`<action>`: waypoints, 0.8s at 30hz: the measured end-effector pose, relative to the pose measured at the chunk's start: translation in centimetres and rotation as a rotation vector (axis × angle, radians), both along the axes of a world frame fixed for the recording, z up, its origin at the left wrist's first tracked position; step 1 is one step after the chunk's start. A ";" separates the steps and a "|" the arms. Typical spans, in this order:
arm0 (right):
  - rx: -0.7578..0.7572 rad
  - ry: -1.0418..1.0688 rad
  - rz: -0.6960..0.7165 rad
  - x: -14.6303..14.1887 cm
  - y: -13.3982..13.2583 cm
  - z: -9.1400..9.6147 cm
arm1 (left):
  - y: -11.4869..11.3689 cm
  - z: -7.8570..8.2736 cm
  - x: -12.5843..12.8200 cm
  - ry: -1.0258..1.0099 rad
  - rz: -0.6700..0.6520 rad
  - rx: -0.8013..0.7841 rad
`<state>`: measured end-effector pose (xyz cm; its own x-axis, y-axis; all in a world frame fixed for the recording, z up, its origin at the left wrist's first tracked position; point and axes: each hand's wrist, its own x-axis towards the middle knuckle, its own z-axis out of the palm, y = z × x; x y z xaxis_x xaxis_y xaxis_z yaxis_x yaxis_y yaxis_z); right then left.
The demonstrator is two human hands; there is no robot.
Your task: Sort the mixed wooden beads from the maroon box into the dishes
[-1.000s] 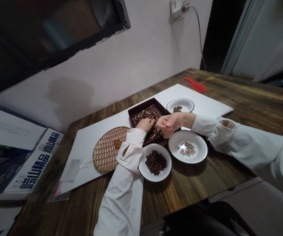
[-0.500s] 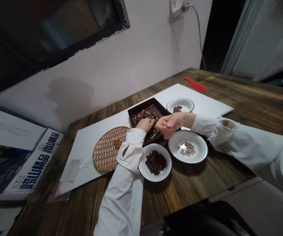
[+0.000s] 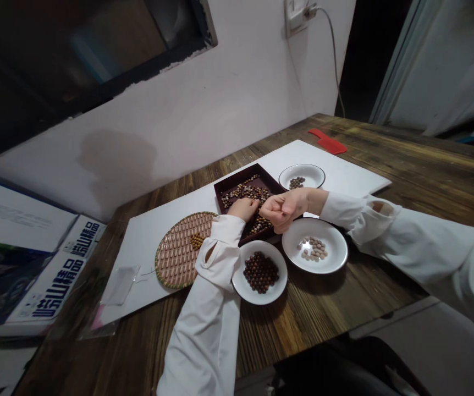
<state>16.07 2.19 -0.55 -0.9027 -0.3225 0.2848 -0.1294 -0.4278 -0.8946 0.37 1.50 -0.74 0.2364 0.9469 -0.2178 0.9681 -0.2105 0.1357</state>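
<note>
A dark maroon tray [image 3: 220, 190] holds several mixed brown and pale beads. My left hand [image 3: 243, 209] rests in the tray with its fingers curled down among the beads. My right hand [image 3: 283, 208] hovers over the tray's near right edge, fingers bunched in a pinch; what it holds is too small to make out. Close to me stands a white plate of dark brown beads [image 3: 260, 272]. To its right is a white plate of pale beads [image 3: 314, 247]. A third white plate [image 3: 302, 176] with a few beads sits behind my right wrist.
A round woven mat [image 3: 179, 250] with a small cluster of tan beads lies left of the tray on a white board [image 3: 146, 236]. A red flat object [image 3: 328, 142] lies at the far side of the wooden table. Booklets [image 3: 34, 258] are stacked at the left.
My right hand has closed a little tighter and shifted slightly over the tray. My left hand has stayed among the beads.
</note>
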 end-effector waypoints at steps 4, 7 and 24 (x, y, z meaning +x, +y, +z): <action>-0.006 0.005 -0.002 0.0 0.0 0.0 | 0.0 0.1 0.0 0.008 -0.007 -0.006; -0.012 -0.014 -0.015 0.0 0.0 0.0 | -0.1 0.1 0.1 0.009 -0.007 -0.002; -0.003 -0.039 -0.025 0.1 -0.1 0.0 | -0.3 0.2 0.2 -0.030 0.025 0.004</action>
<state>16.16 2.13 -0.53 -0.9209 -0.2986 0.2504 -0.1054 -0.4277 -0.8977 0.52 1.20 -0.54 0.2186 0.9536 -0.2072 0.9686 -0.1864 0.1643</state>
